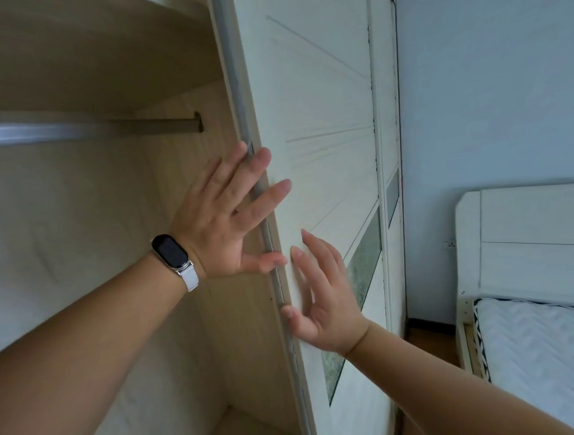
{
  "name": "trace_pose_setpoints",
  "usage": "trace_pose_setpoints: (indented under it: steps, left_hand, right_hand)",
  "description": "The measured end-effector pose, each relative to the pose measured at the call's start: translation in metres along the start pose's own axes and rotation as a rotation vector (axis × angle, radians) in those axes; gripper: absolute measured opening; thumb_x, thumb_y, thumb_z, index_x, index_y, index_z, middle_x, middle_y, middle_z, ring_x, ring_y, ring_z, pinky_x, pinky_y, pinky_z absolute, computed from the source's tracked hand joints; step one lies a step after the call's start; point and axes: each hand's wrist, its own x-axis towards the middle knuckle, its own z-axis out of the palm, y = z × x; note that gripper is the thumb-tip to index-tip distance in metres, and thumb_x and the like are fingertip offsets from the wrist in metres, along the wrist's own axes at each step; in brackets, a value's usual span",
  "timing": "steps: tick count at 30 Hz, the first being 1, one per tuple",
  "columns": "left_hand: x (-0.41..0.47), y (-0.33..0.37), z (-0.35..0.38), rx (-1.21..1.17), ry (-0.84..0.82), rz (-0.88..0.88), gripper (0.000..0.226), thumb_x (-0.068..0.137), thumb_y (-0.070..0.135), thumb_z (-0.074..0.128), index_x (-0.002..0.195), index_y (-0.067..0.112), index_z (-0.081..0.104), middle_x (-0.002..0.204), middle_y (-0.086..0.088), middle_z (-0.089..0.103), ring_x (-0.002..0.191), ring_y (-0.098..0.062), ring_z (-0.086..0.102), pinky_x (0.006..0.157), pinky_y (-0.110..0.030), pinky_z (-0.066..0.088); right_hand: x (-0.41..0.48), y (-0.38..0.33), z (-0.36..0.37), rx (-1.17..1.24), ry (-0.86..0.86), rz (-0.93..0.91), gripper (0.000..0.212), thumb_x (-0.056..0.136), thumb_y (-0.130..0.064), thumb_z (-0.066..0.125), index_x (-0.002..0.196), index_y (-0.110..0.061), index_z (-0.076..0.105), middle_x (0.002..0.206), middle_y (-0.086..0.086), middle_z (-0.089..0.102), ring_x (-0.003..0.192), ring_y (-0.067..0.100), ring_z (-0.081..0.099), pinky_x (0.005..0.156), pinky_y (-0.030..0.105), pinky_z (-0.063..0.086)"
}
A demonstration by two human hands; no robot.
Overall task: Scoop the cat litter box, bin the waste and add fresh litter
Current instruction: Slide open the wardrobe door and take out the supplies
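No litter box, scoop, bin or litter bag is in view. A white sliding wardrobe door (324,123) fills the middle of the head view. My left hand (226,216), with a dark band on its wrist, lies flat with fingers spread across the door's grey left edge (241,104). My right hand (322,301) is pressed flat on the door face just below, its thumb at the same edge. Neither hand holds anything.
The open wardrobe (82,226) at left shows bare beige walls, a shelf above and a metal hanging rail (78,131). A white bed (541,337) with headboard stands at right against a pale blue wall. A strip of wooden floor (429,342) lies between door and bed.
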Motion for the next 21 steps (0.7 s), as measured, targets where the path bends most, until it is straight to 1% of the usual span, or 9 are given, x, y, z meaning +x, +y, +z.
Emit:
trace_pose_setpoints:
  steps: [2,4,7,9,11,13,16,18,21]
  left_hand:
    - [0.000,0.004,-0.007,0.025,-0.037,-0.019,0.085,0.083,0.075,0.042,0.147,0.022,0.026,0.162,-0.007,0.008,0.148,-0.033,0.014,0.110,-0.053,0.031]
    - [0.003,0.009,-0.018,0.061,-0.089,-0.048,0.083,0.083,0.072,0.047,0.146,0.020,0.030,0.155,-0.015,0.022,0.144,-0.038,0.023,0.107,-0.051,0.033]
    - [0.002,0.019,-0.040,0.046,-0.146,-0.085,0.075,0.085,0.062,0.056,0.143,0.018,0.038,0.152,-0.018,0.033,0.140,-0.036,0.033,0.105,-0.047,0.035]
    - [-0.009,0.023,-0.057,0.004,-0.196,-0.138,0.070,0.086,0.055,0.058,0.142,0.016,0.042,0.150,-0.017,0.039,0.135,-0.034,0.041,0.099,-0.047,0.040]
    - [-0.027,0.026,-0.078,-0.026,-0.253,-0.221,0.066,0.085,0.050,0.060,0.139,0.015,0.049,0.147,-0.014,0.045,0.133,-0.032,0.045,0.095,-0.047,0.045]
    - [-0.051,0.028,-0.101,-0.035,-0.312,-0.281,0.060,0.084,0.046,0.060,0.133,0.012,0.057,0.142,-0.012,0.051,0.130,-0.031,0.049,0.094,-0.045,0.047]
    - [-0.090,0.033,-0.133,-0.036,-0.404,-0.349,0.051,0.083,0.043,0.060,0.124,0.012,0.064,0.136,-0.010,0.057,0.125,-0.029,0.053,0.091,-0.043,0.048]
    - [-0.117,0.040,-0.153,-0.052,-0.467,-0.391,0.048,0.083,0.041,0.061,0.120,0.011,0.066,0.133,-0.010,0.058,0.123,-0.030,0.055,0.092,-0.044,0.048]
    - [-0.160,0.054,-0.185,-0.088,-0.558,-0.468,0.045,0.083,0.040,0.059,0.117,0.010,0.066,0.132,-0.010,0.059,0.120,-0.028,0.055,0.092,-0.041,0.048]
  right_hand:
    - [-0.001,0.000,-0.001,0.000,-0.014,0.011,0.061,0.092,-0.050,0.045,0.137,-0.009,0.039,0.144,0.023,0.040,0.133,0.036,0.041,0.102,0.054,0.039]
    - [-0.001,-0.004,-0.003,-0.002,-0.036,0.031,0.061,0.092,-0.048,0.047,0.138,-0.008,0.038,0.144,0.025,0.039,0.134,0.036,0.040,0.104,0.053,0.039]
    - [-0.001,-0.015,-0.012,-0.006,-0.082,0.093,0.061,0.093,-0.045,0.050,0.141,-0.010,0.036,0.145,0.024,0.038,0.136,0.034,0.039,0.109,0.048,0.036]
    - [0.001,-0.026,-0.019,-0.017,-0.104,0.144,0.062,0.090,-0.038,0.057,0.141,-0.011,0.036,0.145,0.021,0.039,0.137,0.028,0.037,0.112,0.042,0.034]
    - [0.005,-0.040,-0.026,-0.044,-0.097,0.185,0.060,0.085,-0.031,0.061,0.138,-0.011,0.040,0.143,0.018,0.042,0.137,0.023,0.036,0.112,0.037,0.032]
    - [0.011,-0.060,-0.032,-0.100,-0.085,0.199,0.056,0.081,-0.027,0.063,0.132,-0.012,0.046,0.141,0.017,0.044,0.135,0.024,0.038,0.111,0.033,0.031]
    - [0.019,-0.095,-0.034,-0.175,-0.097,0.112,0.044,0.077,-0.022,0.063,0.117,-0.004,0.061,0.130,0.020,0.054,0.122,0.032,0.049,0.103,0.038,0.040]
    - [0.018,-0.117,-0.028,-0.195,-0.173,0.060,0.039,0.080,-0.021,0.061,0.113,-0.002,0.065,0.122,0.017,0.059,0.114,0.033,0.055,0.095,0.041,0.046]
    - [0.005,-0.144,-0.010,-0.204,-0.423,0.104,0.042,0.085,-0.029,0.058,0.122,-0.010,0.061,0.125,0.009,0.058,0.112,0.029,0.055,0.091,0.040,0.048]
